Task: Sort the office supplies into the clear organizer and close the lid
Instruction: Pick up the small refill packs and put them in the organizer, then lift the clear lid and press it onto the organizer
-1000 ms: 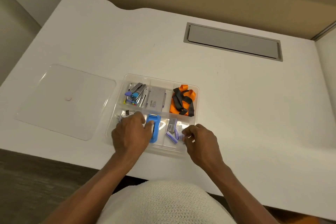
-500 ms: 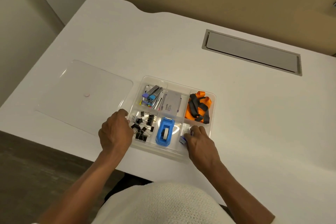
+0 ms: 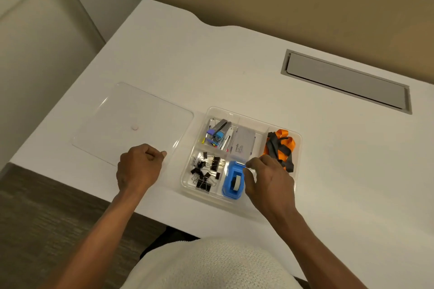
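The clear organizer point(image 3: 249, 117) sits near the desk's front edge with its top uncovered. It holds small staplers point(image 3: 218, 135), a grey staple box point(image 3: 243, 145), orange and black lanyards point(image 3: 280, 148), black binder clips point(image 3: 206, 171) and a blue tape dispenser point(image 3: 233, 180). The clear lid point(image 3: 131, 119) lies flat on the desk to its left. My left hand point(image 3: 138, 166) is curled at the lid's near right corner, thumb and fingers pinched on the edge. My right hand point(image 3: 270, 183) covers the front right compartment, its bent fingertips beside the tape dispenser. What lies under it is hidden.
The white desk point(image 3: 211, 65) has a grey cable hatch point(image 3: 347, 82) at the back right and a tan partition point(image 3: 281, 7) behind it. The desk's front edge runs just below the organizer, with dark floor at the lower left.
My left hand moved left from the organizer's left wall to the lid's corner. My right hand shifted within the front right compartment toward the tape dispenser. The lid stays flat.
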The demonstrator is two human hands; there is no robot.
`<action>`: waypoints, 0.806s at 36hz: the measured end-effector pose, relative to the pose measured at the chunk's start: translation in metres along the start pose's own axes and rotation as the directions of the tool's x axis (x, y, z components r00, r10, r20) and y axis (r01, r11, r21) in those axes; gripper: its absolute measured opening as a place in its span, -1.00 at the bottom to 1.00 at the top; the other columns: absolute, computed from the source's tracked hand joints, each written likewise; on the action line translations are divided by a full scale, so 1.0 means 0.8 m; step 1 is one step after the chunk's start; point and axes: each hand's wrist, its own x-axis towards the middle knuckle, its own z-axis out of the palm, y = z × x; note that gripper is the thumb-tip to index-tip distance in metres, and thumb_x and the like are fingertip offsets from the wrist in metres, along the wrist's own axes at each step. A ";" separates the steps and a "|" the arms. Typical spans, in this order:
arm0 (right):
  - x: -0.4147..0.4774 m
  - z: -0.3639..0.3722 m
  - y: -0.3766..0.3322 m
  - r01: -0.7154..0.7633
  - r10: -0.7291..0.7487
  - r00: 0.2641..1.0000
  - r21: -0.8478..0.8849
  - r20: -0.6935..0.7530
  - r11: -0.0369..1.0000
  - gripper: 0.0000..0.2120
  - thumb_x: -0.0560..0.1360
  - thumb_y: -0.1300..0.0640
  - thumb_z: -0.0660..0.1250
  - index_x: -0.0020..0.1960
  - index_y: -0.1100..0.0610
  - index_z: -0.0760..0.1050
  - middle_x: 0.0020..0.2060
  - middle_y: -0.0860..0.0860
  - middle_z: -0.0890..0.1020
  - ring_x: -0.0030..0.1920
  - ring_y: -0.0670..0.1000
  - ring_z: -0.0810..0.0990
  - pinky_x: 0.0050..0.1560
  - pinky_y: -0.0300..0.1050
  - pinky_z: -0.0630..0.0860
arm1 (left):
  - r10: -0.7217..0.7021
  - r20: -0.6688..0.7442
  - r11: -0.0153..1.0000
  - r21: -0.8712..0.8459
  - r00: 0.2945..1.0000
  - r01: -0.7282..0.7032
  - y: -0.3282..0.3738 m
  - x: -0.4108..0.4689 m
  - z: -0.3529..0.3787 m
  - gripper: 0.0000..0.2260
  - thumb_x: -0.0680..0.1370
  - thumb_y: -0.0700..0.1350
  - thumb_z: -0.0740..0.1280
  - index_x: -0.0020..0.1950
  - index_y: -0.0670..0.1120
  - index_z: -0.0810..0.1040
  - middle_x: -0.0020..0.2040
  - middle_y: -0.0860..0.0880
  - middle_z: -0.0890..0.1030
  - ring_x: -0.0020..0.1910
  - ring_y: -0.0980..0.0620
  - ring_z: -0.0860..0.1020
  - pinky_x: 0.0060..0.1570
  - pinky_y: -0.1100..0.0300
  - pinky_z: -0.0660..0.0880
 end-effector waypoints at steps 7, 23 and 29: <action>0.056 0.015 -0.067 -0.004 -0.036 0.993 0.340 0.111 0.940 -0.91 0.54 0.08 0.43 -0.04 0.04 0.71 -0.14 -0.10 0.69 -0.19 -0.10 0.66 -0.14 -0.03 0.66 | 0.008 -0.132 0.997 0.082 0.991 0.003 -0.033 0.060 -0.059 -0.80 0.52 0.04 0.51 -0.20 -0.03 0.64 -0.23 0.00 0.70 -0.25 -0.05 0.63 -0.26 0.09 0.60; 0.139 0.080 -0.207 -0.057 -0.036 0.918 0.222 0.396 0.973 -0.45 0.55 0.03 0.45 0.47 0.16 0.41 0.17 0.16 0.67 0.17 0.17 0.65 0.17 0.05 0.58 | 0.077 -0.119 0.950 0.311 0.990 -0.036 -0.095 0.198 -0.108 -0.69 0.51 0.00 0.52 0.14 -0.13 0.59 0.14 -0.17 0.61 0.14 -0.21 0.58 -0.01 -0.09 0.58; 0.145 0.091 -0.230 -0.217 0.095 0.832 0.164 0.547 0.962 -0.27 0.53 -0.08 0.49 0.49 0.27 0.26 0.24 0.23 0.61 0.23 0.25 0.61 0.16 0.06 0.56 | 0.055 -0.045 0.955 0.295 0.998 -0.039 -0.099 0.215 -0.098 -0.46 0.53 0.06 0.50 0.35 -0.24 0.44 0.29 -0.26 0.53 0.31 -0.26 0.48 0.18 -0.16 0.51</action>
